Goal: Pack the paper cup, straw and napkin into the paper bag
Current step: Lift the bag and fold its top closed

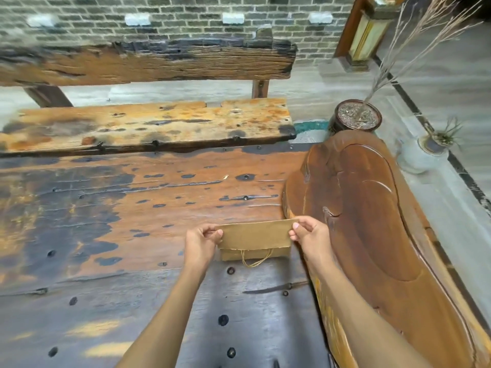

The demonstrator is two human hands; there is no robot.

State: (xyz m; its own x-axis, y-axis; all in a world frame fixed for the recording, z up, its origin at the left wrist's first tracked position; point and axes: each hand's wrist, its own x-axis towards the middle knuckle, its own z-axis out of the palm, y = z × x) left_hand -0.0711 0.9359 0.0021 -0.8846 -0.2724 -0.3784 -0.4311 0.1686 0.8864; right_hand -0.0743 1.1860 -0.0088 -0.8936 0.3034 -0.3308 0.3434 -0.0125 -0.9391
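Head view: both hands hold a flat, folded brown paper bag (255, 239) over a worn wooden table (164, 192), low in the frame, around 6 o'clock from the middle of the picture. The left hand (200, 241) pinches the bag's left edge at 9 o'clock of the bag, thumb and fingers closed on the paper. The right hand (308, 235) pinches the right edge at 3 o'clock of the bag, thumb and forefinger closed on the upper corner. The bag's top flap is folded toward the camera, with a ragged lower edge; below it the twine handle (256, 258) hangs in a loop at 6 o'clock of the bag. Whether the bag's lower edge touches the table I cannot tell.

The table is dark and orange-stained, with round bolt heads across it. At 3 o'clock of the bag, just beside the right hand, lies a long carved wooden tray (372, 213), running from 1 o'clock down to 5 o'clock of the frame. At 12 o'clock, beyond the table, stands a weathered wooden bench (148, 123) before a brick wall (186, 22). At 2 o'clock a dark pot (356, 118) with dry twigs stands on the floor, and farther right a pale vase (419, 155) with a small plant.
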